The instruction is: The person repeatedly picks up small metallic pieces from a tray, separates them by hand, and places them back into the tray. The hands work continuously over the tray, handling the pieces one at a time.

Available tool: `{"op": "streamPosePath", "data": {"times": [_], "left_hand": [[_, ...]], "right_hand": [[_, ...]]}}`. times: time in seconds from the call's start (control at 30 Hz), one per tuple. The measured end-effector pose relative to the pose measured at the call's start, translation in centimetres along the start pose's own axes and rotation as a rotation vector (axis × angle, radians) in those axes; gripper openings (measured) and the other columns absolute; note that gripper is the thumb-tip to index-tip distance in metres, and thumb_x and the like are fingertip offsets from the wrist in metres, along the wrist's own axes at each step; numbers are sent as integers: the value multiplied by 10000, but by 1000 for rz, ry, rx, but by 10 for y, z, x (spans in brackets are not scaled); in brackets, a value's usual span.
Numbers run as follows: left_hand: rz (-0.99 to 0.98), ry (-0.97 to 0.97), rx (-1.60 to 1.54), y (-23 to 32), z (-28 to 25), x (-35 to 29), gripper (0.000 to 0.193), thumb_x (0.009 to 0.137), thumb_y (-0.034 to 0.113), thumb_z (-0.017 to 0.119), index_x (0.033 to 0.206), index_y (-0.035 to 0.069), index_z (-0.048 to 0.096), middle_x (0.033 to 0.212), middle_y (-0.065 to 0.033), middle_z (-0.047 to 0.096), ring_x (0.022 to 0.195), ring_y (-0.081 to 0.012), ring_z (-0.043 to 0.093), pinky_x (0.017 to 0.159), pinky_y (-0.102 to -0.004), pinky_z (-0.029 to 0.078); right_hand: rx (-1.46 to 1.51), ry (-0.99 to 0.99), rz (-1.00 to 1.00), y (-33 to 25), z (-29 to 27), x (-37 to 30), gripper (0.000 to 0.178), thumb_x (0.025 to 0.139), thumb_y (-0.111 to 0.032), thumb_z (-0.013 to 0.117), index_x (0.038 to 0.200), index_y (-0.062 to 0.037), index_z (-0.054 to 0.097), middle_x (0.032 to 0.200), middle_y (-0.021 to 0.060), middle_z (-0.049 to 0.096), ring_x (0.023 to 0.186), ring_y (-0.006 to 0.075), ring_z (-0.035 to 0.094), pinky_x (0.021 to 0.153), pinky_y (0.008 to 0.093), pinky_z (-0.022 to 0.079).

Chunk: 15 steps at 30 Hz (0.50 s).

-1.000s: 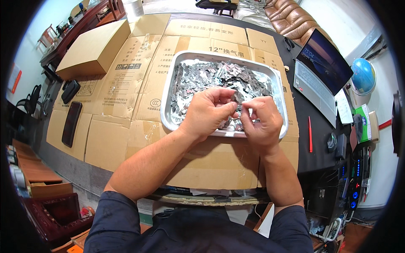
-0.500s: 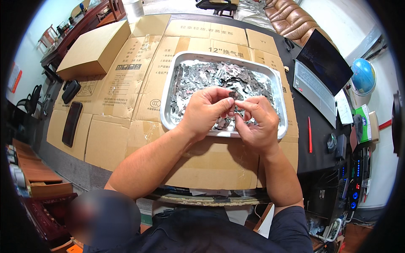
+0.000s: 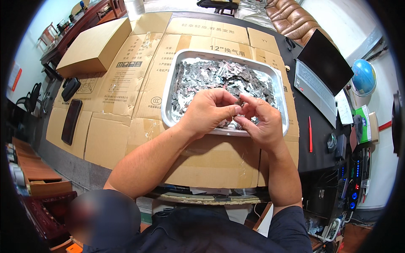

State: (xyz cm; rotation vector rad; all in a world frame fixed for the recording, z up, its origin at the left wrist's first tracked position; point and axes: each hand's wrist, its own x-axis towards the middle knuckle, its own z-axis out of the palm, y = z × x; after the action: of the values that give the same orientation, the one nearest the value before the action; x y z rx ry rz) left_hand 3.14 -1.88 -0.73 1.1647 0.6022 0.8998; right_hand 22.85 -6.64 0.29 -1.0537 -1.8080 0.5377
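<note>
A silver metal tray (image 3: pixel 169 90) lies on the flattened cardboard, heaped with small flat pieces (image 3: pixel 206 76), dark grey and silvery. Over its near half my two hands meet, fingertips almost touching. My left hand (image 3: pixel 211 110) is closed in a pinch, thumb against the fingers. A small dark flat piece (image 3: pixel 239 102) shows between the fingertips of both hands. My right hand (image 3: pixel 263 120) has its thumb and fingers curled in around the same spot. The fingers hide most of the piece, so its exact shape cannot be made out.
Flattened cardboard (image 3: pixel 109 139) covers much of the black table. To the left are a brown box (image 3: pixel 95 48), a black case (image 3: pixel 71 88) and a dark phone (image 3: pixel 72 122). On the right stand an open laptop (image 3: pixel 316 80), a red pen (image 3: pixel 310 134) and a small globe (image 3: pixel 363 76).
My right hand has shifted slightly to the right and its fingers have turned around the small piece. My left hand has moved slightly right, still pinching.
</note>
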Motion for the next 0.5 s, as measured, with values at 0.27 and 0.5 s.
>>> {"op": "streamPosePath", "data": {"times": [0.27, 0.5], "left_hand": [[-61, -32, 19, 0, -1, 1, 140, 925, 108, 778, 974, 2, 701, 780, -11, 686, 661, -51, 599, 579, -205, 470], [-51, -57, -21, 2, -1, 0, 158, 924, 107, 783, 986, 2, 684, 811, -11, 692, 678, -41, 589, 574, -197, 447]], "right_hand": [[29, -23, 50, -3, 0, 0, 539, 746, 8, 842, 1265, -22, 697, 864, 60, 691, 654, 107, 633, 624, 265, 535], [-30, -7, 24, -5, -1, 1, 509, 738, -19, 871, 1220, -29, 706, 867, 41, 664, 636, 79, 582, 590, 244, 498]]}}
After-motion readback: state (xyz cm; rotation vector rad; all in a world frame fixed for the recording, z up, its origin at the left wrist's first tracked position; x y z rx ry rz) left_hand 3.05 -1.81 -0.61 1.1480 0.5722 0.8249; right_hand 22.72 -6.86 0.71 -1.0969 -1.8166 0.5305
